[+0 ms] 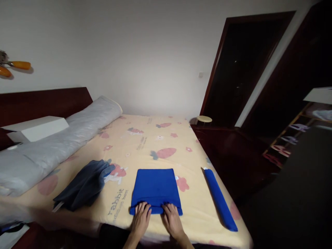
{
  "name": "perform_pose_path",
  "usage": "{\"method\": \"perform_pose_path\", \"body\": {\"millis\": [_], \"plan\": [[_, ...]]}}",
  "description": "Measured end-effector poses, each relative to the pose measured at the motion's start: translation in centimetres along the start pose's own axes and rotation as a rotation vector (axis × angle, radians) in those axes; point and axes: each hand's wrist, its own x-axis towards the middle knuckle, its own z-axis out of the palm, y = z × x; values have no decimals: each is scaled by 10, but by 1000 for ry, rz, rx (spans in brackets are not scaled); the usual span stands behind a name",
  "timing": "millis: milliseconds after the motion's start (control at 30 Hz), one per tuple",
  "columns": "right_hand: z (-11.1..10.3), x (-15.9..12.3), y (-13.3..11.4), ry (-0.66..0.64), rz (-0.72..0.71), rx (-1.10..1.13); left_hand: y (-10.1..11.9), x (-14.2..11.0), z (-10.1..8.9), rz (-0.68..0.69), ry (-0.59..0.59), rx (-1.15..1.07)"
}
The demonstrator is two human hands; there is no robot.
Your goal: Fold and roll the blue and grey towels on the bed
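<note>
A flat rectangle of folded bright blue cloth [157,185] lies on the bed in front of me, its near edge turned over into a thick fold. My left hand [141,214] grips this near edge at its left part, fingers curled over the fold. Toward the right end of the same fold, my right hand [172,216] does likewise. What the thumbs do underneath is hidden. To the right, along the bed's side, rests a long narrow roll of the same blue cloth [220,200]. Left of my hands sits a crumpled dark blue-grey fabric item [84,185] with a pale strip at its lower end.
The bed [145,145] has a yellow sheet printed with carrots and rabbits. A long grey bolster [85,126] and a white box [43,129] lie by the dark headboard [64,98]. Beyond the bed stand a round stool [204,119] and, at right, a shoe rack [287,135].
</note>
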Motion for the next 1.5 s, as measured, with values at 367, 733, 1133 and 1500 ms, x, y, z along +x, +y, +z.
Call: {"method": "perform_pose_path", "body": {"millis": [367,733,1133,1500], "plan": [[3,4,-11,-21,-39,-4,16,5,17,-43,37,63],[12,-6,40,145,105,-237,-42,-8,8,-154,162,236],[26,24,9,-104,107,-103,-14,15,32,-9,-59,142],[24,25,1,-149,60,-97,-7,17,23,14,12,143]]}}
